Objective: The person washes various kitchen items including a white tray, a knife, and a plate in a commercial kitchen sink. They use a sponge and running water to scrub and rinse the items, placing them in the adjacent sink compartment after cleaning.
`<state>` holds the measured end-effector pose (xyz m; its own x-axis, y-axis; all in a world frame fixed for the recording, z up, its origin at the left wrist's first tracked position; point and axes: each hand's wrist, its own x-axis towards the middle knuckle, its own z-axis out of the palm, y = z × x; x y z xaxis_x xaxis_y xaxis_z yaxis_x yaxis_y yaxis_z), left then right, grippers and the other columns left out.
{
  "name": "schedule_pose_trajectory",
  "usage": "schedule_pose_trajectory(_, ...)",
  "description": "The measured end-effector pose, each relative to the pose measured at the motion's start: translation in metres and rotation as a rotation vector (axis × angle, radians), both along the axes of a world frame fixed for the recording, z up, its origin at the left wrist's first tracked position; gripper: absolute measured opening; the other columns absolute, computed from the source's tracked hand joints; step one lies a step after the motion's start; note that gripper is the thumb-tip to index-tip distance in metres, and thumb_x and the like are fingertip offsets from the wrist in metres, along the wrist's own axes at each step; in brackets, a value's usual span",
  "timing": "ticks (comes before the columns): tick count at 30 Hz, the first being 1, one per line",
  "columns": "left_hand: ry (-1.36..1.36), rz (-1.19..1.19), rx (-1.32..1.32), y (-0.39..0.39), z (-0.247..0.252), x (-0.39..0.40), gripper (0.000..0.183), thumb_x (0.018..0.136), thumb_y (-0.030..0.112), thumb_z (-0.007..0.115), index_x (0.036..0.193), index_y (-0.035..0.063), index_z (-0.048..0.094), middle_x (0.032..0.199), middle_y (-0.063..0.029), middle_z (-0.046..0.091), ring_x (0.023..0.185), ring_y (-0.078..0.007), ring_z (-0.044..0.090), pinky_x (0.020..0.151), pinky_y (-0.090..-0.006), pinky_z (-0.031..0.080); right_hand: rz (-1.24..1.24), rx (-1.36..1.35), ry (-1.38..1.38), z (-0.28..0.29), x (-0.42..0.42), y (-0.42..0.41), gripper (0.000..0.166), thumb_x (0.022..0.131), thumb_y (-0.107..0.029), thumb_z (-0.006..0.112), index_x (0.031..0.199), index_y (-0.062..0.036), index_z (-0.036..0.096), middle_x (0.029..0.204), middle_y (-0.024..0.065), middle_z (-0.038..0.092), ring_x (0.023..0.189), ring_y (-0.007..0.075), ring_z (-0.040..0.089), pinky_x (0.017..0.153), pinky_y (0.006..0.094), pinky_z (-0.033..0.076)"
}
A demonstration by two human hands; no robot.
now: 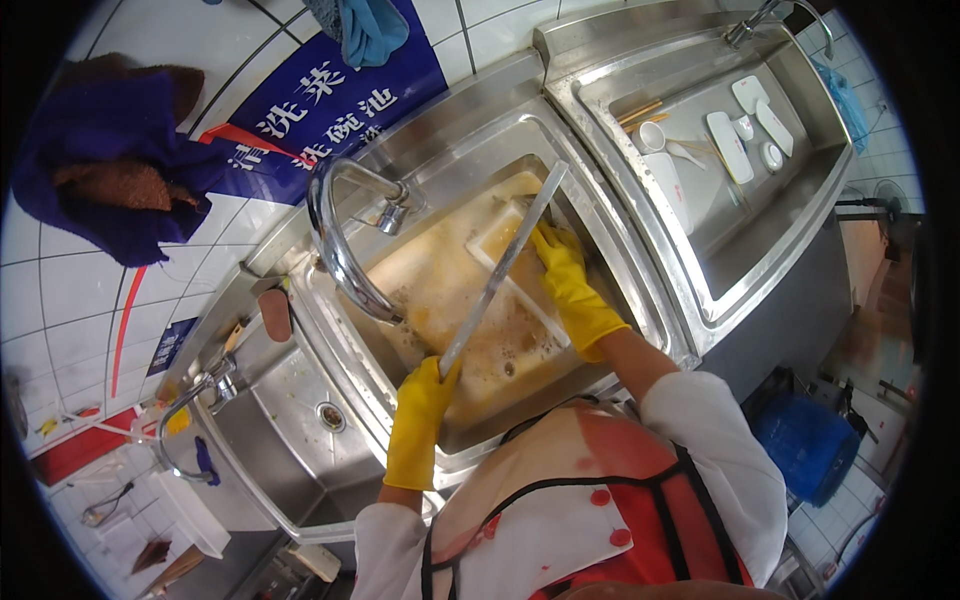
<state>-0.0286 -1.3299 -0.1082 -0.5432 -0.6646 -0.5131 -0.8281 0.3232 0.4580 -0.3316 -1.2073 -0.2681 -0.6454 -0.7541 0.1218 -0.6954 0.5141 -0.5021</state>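
Note:
My left hand, in a yellow rubber glove, grips the near end of a long flat strip, metal or clear plastic, which slants up across the middle steel sink. Near the strip's far end, my right hand in a matching glove reaches down to a white rectangular dish or tray, partly under cloudy brownish water. The fingertips of my right hand touch something dark near the dish's corner, and their hold is partly hidden. Foam and bubbles float on the water.
A chrome faucet arches over the middle sink. The right sink holds white dishes, a white cup and chopsticks. The left sink has a drain and another faucet. Purple cloth hangs on the tiled wall.

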Motion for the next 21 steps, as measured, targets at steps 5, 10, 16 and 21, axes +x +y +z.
schedule_pose_trajectory(5, -0.089, -0.062, -0.025, -0.008, -0.003, -0.020, 0.045, 0.096, 0.051, 0.063, 0.114, 0.0091, 0.066, 0.100, -0.0233, 0.072, 0.096, -0.0458, 0.068, 0.085, -0.0541, 0.053, -0.040, 0.398, 0.247, 0.001, 0.040, 0.012, 0.059, 0.087, -0.025, 0.067, 0.144, -0.0170, 0.057, 0.143, 0.0133, 0.061, 0.129, 0.0313, 0.058, 0.110, 0.0422, 0.042)
schedule_pose_trajectory(10, -0.077, -0.084, 0.004, -0.013, -0.004, -0.035, 0.045, 0.098, 0.047, 0.062, 0.113, 0.0053, 0.065, 0.097, -0.0250, 0.071, 0.091, -0.0452, 0.069, 0.081, -0.0505, 0.054, -0.275, 0.281, -0.923, 0.141, -0.011, -0.008, 0.049, 0.102, -0.033, 0.060, 0.144, -0.0088, 0.055, 0.135, 0.0131, 0.063, 0.120, 0.0252, 0.061, 0.102, 0.0352, 0.047)
schedule_pose_trajectory(16, -0.034, -0.023, 0.090, -0.009, 0.023, -0.025, 0.044, 0.098, 0.047, 0.063, 0.112, 0.0060, 0.067, 0.102, -0.0240, 0.071, 0.095, -0.0458, 0.067, 0.082, -0.0519, 0.053, -0.081, -0.681, -0.870, 0.122, -0.003, 0.010, 0.046, 0.102, -0.035, 0.060, 0.136, -0.0030, 0.061, 0.125, 0.0121, 0.066, 0.112, 0.0282, 0.062, 0.101, 0.0443, 0.048)
schedule_pose_trajectory(21, -0.082, -0.050, -0.007, -0.004, 0.019, -0.013, 0.038, 0.100, 0.042, 0.063, 0.113, 0.0057, 0.068, 0.101, -0.0238, 0.071, 0.094, -0.0467, 0.067, 0.081, -0.0531, 0.053, 0.352, -0.546, -0.028, 0.119, -0.013, -0.053, 0.038, 0.092, -0.031, 0.067, 0.118, -0.0033, 0.069, 0.121, 0.0154, 0.067, 0.114, 0.0343, 0.061, 0.106, 0.0497, 0.045)
